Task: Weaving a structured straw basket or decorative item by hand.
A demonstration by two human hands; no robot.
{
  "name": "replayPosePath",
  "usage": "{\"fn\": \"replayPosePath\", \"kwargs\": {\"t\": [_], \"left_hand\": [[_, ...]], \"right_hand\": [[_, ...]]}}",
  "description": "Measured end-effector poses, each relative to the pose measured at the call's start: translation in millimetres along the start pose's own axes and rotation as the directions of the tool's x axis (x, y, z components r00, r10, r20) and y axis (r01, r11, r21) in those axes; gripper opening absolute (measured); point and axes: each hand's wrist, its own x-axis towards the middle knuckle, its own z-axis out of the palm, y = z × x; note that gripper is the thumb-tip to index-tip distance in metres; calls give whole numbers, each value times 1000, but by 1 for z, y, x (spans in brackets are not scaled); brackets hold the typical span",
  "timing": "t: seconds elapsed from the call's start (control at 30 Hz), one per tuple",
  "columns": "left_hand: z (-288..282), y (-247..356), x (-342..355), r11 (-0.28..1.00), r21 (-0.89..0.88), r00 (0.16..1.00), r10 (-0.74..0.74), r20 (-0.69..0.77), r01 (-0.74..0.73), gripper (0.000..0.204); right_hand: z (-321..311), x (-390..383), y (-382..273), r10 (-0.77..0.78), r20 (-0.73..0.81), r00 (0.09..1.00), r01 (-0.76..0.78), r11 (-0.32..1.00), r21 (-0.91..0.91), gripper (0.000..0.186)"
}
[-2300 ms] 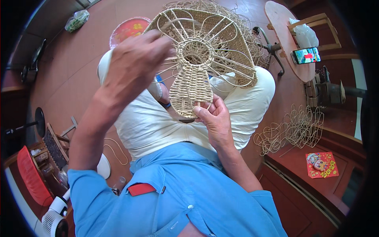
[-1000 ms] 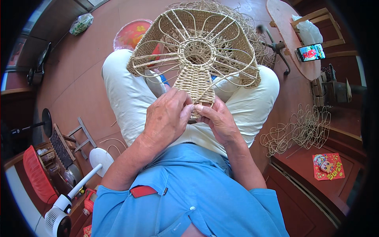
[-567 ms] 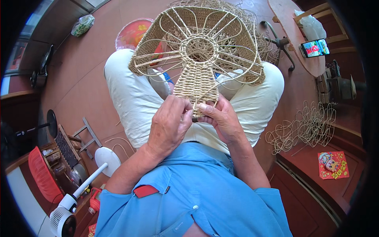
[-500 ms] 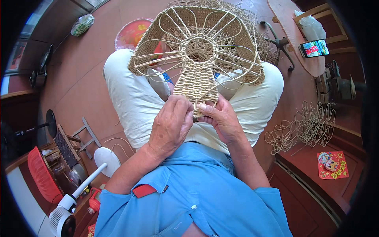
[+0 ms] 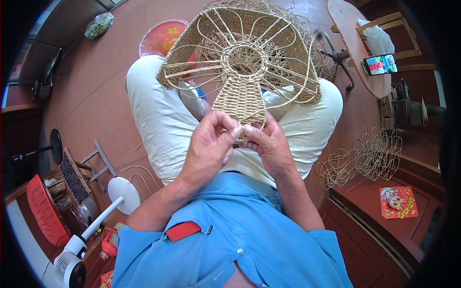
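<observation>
A tan woven wicker piece (image 5: 238,101) lies across my lap. It has a round ring with looped strands fanning out to a broad woven rim (image 5: 187,50), and a tightly woven section widens from the ring toward me. At that section's near end, my left hand (image 5: 207,144) pinches thumb against forefinger; a strand seems to be between them, too small to be sure. My right hand (image 5: 271,149) grips the same end at its right side, thumb on top and fingers underneath. A loose strand crosses the weave just above my right thumb.
Coiled wicker strands (image 5: 362,161) lie at the right, and more are heaped beyond the piece. A phone (image 5: 380,65) rests by a wooden board at the far right. At the left stand a white fan (image 5: 72,266), a red basket (image 5: 43,211) and a small wooden frame (image 5: 98,163).
My left hand has turned and its fingers have lifted from the weave, thumb and forefinger now pinched beside the right thumb. The right hand keeps nearly the same hold. The view has shifted slightly.
</observation>
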Motion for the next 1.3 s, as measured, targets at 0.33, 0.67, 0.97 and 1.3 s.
{"fn": "replayPosePath", "kwargs": {"t": [0.33, 0.67, 0.97, 1.3], "left_hand": [[-59, 33, 0, 983, -170, 993, -85, -86, 70, 12], [-89, 42, -5, 966, -225, 950, 57, -306, -130, 16], [-106, 64, 18, 914, -230, 881, 216, -421, -334, 19], [-91, 83, 61, 887, -152, 851, 352, -390, -436, 16]], "right_hand": [[10, -12, 4, -429, -274, 861, 147, 724, -674, 47], [28, -4, -1, -726, 358, 587, 435, -90, -896, 32], [37, -6, -3, -624, 451, 638, 440, -184, -879, 22], [46, -7, -4, -630, 414, 657, 378, -200, -904, 25]]}}
